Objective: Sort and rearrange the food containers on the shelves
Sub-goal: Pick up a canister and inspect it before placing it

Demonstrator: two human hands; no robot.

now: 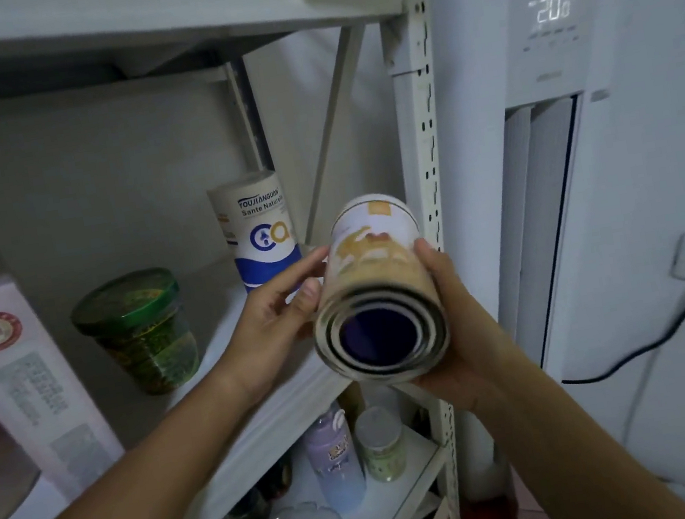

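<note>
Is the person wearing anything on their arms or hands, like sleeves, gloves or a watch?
No. The left forearm and right forearm are bare to the picture's edge, no sleeves in view. The left hand and the right hand wear no gloves; no ring, watch or bracelet shows.

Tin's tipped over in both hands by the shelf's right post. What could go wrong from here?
1. The tin is tilted, base toward the camera, and seems to hang in front of the shelf edge. The right grip cradles it while the left grip only touches its side, so it might slip and fall onto the bottles below.
2. Going in, it could knock the blue and white canister standing just behind.
</note>
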